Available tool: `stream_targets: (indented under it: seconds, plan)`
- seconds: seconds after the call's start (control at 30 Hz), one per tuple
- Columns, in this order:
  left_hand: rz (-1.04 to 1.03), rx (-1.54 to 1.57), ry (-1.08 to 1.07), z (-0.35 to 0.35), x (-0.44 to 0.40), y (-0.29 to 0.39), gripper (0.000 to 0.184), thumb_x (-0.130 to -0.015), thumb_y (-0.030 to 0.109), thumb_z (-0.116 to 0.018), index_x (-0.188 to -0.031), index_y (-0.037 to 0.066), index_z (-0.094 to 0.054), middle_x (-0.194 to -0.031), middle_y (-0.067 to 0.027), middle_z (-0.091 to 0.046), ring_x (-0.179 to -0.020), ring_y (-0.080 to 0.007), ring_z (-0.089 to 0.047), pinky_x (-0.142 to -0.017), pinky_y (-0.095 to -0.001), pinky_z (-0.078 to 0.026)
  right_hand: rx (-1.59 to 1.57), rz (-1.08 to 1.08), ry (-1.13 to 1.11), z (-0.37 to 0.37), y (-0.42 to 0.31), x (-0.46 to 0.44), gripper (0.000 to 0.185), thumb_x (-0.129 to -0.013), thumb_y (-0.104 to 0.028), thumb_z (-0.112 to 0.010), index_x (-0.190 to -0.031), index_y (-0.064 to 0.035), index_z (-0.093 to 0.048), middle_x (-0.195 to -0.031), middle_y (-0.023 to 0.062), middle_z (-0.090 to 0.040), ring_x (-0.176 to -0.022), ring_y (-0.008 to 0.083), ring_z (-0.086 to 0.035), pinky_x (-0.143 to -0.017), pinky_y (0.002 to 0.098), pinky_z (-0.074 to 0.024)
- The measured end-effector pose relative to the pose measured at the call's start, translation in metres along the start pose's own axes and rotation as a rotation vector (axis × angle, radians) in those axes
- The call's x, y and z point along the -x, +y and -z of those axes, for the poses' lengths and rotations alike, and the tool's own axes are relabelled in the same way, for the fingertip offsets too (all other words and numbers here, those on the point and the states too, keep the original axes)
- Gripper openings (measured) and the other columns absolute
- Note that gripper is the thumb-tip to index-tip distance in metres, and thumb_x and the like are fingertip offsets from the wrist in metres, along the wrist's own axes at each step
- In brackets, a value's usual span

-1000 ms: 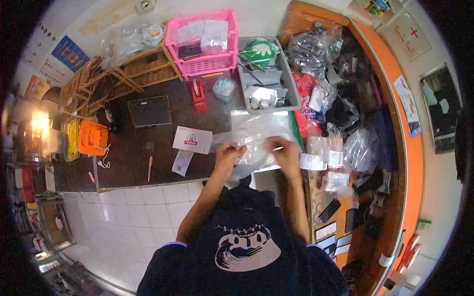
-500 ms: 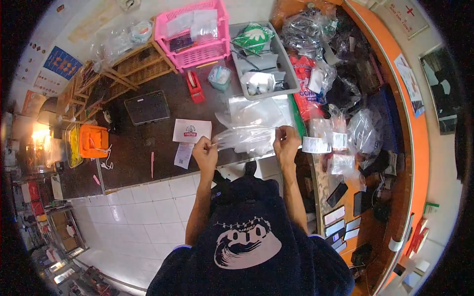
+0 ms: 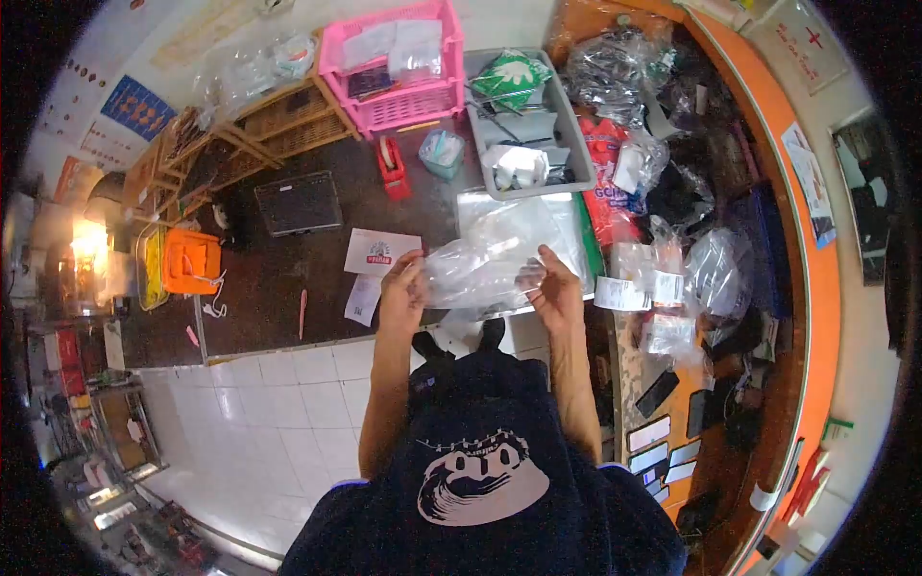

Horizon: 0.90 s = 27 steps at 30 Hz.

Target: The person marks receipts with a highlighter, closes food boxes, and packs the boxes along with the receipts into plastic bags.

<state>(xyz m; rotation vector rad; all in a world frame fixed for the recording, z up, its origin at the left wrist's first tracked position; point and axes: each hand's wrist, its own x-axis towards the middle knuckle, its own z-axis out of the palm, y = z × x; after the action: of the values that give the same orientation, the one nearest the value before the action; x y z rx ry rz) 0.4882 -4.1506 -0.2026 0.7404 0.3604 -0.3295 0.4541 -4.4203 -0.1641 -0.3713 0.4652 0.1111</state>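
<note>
The left hand (image 3: 402, 293) pinches the clear plastic bag (image 3: 475, 264); the right hand (image 3: 559, 293) touches its other end, grip unclear; this two-sided support seems to keep it spread near the desk's (image 3: 250, 317) front edge.

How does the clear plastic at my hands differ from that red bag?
The clear plastic is see-through; the red bag is coloured and printed. The clear plastic spans between the left hand and right hand; the red bag lies beside the grey bin. Both look creased.
</note>
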Motion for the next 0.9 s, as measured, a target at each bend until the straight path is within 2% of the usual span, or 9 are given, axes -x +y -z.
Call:
stream_targets:
  seconds: [0.13, 0.2, 0.3, 0.47, 0.6, 0.67, 0.77, 0.8, 0.9]
  plan:
    - [-0.156, -0.518, 0.156, -0.038, 0.015, -0.025, 0.016, -0.093, 0.019, -0.068, -0.087, 0.004, -0.068, -0.076, 0.0041, -0.061, -0.071, -0.0085, -0.056, -0.059, -0.0306, -0.042, 0.523, 0.160, -0.047, -0.026, 0.022, 0.004, 0.042, -0.085, 0.007, -0.064, -0.124, -0.0061, -0.055, -0.092, 0.0046, -0.065, -0.080, 0.0139, -0.060, -0.074, 0.0275, -0.0508]
    - [-0.103, -0.488, 0.253, -0.039, 0.009, -0.049, 0.016, -0.094, 0.020, -0.067, -0.102, 0.006, -0.065, -0.081, 0.0013, -0.061, -0.074, -0.0118, -0.058, -0.066, -0.0311, -0.046, 0.643, 0.197, -0.108, -0.013, 0.047, -0.007, 0.047, -0.083, 0.015, -0.063, -0.124, -0.0064, -0.057, -0.102, 0.0040, -0.068, -0.088, 0.0146, -0.063, -0.076, 0.0261, -0.0521]
    - [-0.165, -0.313, 0.208, 0.003, -0.002, -0.039, 0.013, -0.098, 0.020, -0.061, -0.103, 0.008, -0.059, -0.084, 0.0001, -0.055, -0.066, -0.0115, -0.049, -0.054, -0.0300, -0.040, 0.893, 0.513, -0.163, 0.033, 0.040, -0.040, 0.032, -0.083, 0.015, -0.062, -0.109, -0.0031, -0.067, -0.097, 0.0034, -0.071, -0.088, 0.0129, -0.065, -0.082, 0.0266, -0.0531]
    - [-0.346, -0.610, 0.212, 0.013, 0.017, -0.054, 0.018, -0.100, 0.016, -0.060, -0.090, 0.001, -0.065, -0.083, 0.0022, -0.060, -0.078, -0.0054, -0.051, -0.069, -0.0241, -0.042, 1.275, 0.831, 0.154, 0.012, 0.042, -0.034, 0.007, -0.088, -0.003, -0.071, -0.095, -0.0016, -0.071, -0.088, 0.0036, -0.070, -0.079, 0.0096, -0.061, -0.070, 0.0253, -0.0493]
    - [-0.625, -0.851, 0.152, -0.021, 0.008, -0.024, 0.017, -0.097, 0.017, -0.064, -0.104, 0.002, -0.063, -0.092, -0.0003, -0.061, -0.086, -0.0091, -0.056, -0.076, -0.0249, -0.045, 1.210, 0.458, -0.068, -0.021, 0.065, -0.002, 0.018, -0.086, 0.004, -0.067, -0.102, -0.0027, -0.073, -0.099, 0.0073, -0.072, -0.083, 0.0123, -0.063, -0.071, 0.0268, -0.0499]
    - [-0.649, -0.743, 0.084, -0.026, 0.001, -0.034, 0.014, -0.096, 0.015, -0.064, -0.101, 0.002, -0.063, -0.092, -0.0008, -0.062, -0.086, -0.0093, -0.056, -0.076, -0.0251, -0.046, 1.104, 0.599, -0.612, -0.042, 0.069, 0.009, 0.031, -0.082, 0.012, -0.058, -0.105, -0.0019, -0.073, -0.101, 0.0068, -0.072, -0.084, 0.0128, -0.064, -0.073, 0.0275, -0.0506]
    - [-0.644, -0.602, 0.059, -0.015, -0.011, -0.053, 0.008, -0.095, 0.010, -0.065, -0.092, 0.002, -0.064, -0.090, -0.0007, -0.062, -0.085, -0.0089, -0.056, -0.075, -0.0251, -0.046, 0.982, 0.313, -0.633, -0.020, 0.070, 0.001, 0.036, -0.078, 0.008, -0.068, -0.112, -0.0034, -0.073, -0.102, 0.0070, -0.073, -0.093, 0.0160, -0.067, -0.078, 0.0278, -0.0531]
    - [-0.556, -0.507, 0.140, -0.017, -0.005, -0.050, 0.009, -0.094, 0.011, -0.066, -0.092, 0.002, -0.065, -0.088, 0.0000, -0.062, -0.083, -0.0086, -0.056, -0.074, -0.0247, -0.046, 0.971, 0.153, -0.273, -0.024, 0.057, 0.006, 0.035, -0.077, 0.010, -0.067, -0.108, -0.0039, -0.073, -0.101, 0.0075, -0.073, -0.091, 0.0144, -0.067, -0.075, 0.0264, -0.0531]
    - [-0.471, -0.591, 0.231, -0.017, 0.001, -0.050, 0.011, -0.093, 0.013, -0.068, -0.091, 0.003, -0.066, -0.084, 0.0011, -0.062, -0.079, -0.0088, -0.056, -0.072, -0.0247, -0.046, 1.145, 0.406, -0.018, 0.006, 0.067, -0.010, 0.024, -0.075, 0.014, -0.065, -0.093, -0.0009, -0.072, -0.088, 0.0015, -0.068, -0.069, 0.0067, -0.059, -0.055, 0.0224, -0.0462]
